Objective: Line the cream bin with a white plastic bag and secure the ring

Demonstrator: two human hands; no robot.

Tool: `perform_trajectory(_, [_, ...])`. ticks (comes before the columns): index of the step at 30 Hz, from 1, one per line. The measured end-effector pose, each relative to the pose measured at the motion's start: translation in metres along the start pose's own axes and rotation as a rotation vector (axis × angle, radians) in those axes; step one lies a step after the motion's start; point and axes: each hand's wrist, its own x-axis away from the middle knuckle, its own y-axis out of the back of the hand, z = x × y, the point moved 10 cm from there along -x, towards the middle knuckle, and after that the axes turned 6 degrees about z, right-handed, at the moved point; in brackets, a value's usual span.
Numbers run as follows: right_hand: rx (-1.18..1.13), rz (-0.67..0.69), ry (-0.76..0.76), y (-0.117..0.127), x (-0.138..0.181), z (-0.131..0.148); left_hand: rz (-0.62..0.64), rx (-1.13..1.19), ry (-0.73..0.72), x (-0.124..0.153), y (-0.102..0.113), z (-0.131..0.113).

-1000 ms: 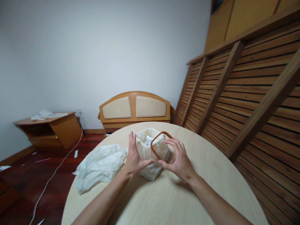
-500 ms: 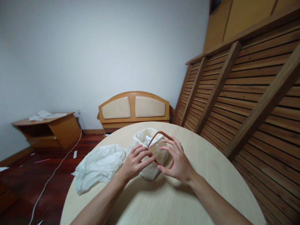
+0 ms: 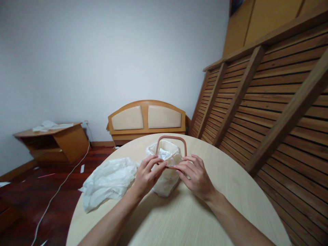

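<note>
Both my hands hold a brown rounded-square ring [image 3: 172, 137], which stands tilted up over a small bin lined with a white plastic bag [image 3: 166, 184]. The fingers of my left hand [image 3: 148, 174] pinch the ring at its near left corner. My right hand [image 3: 196, 176] grips the near right corner, fingertips curled on the frame. Through the ring the bin's opening shows, with pale crumpled plastic and something shiny inside. My hands cover part of the bin's sides. A loose white plastic bag [image 3: 110, 181] lies crumpled on the table to the left of my left hand.
Everything rests on a round pale wooden table [image 3: 200, 218]. Beyond it stand a headboard [image 3: 145, 116] with cream panels and, at right, a leaning slatted wood frame [image 3: 256, 112]. A low cabinet [image 3: 69, 143] and a white cable [image 3: 60, 188] are at left.
The brown ring has turned from slanting edge-on to facing me squarely over the bin. My right hand has moved from its side to the near corner, its fingers closing in.
</note>
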Motion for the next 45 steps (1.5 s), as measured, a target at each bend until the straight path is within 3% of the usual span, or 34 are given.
perform_trajectory(6, [0.083,-0.044,-0.117,0.009,0.01,-0.039,0.0,0.013,0.124,0.003,-0.008,0.016])
perform_trajectory(14, [0.13,-0.014,-0.476,0.006,0.042,-0.122,0.018,0.082,0.178,0.007,-0.018,0.025])
perform_trajectory(20, [0.186,0.271,-0.825,-0.028,0.089,-0.176,0.011,0.121,0.185,0.004,-0.016,0.025])
perform_trajectory(29, [0.228,0.4,-0.92,-0.041,0.117,-0.194,0.006,0.12,0.196,0.004,-0.016,0.025])
perform_trajectory(45, [0.167,0.502,-0.933,-0.057,0.129,-0.198,0.029,0.152,0.214,0.007,-0.017,0.026])
